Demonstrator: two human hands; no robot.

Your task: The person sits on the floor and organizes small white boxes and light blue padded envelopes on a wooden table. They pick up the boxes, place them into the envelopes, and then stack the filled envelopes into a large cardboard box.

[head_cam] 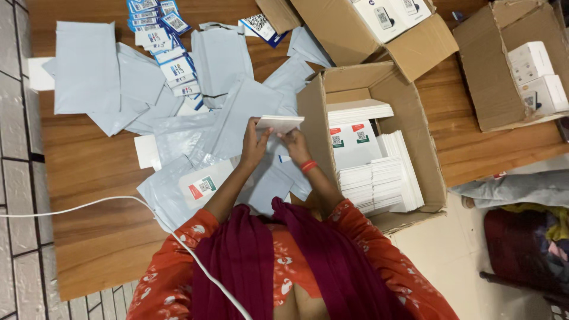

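We have both hands up together over the desk (89, 237), the left hand (253, 147) and the right hand (295, 145) each pinching an end of a thin white card pack (280, 123) held flat just above the fingers. As we judge it, a loose pinch could let the pack slide down into the heap of grey mailer bags (225, 112) under our hands. Right of the grip an open cardboard box (379, 142) holds stacked white packs; the desk is brown wood, with pale tiled floor (18, 118) beyond it.
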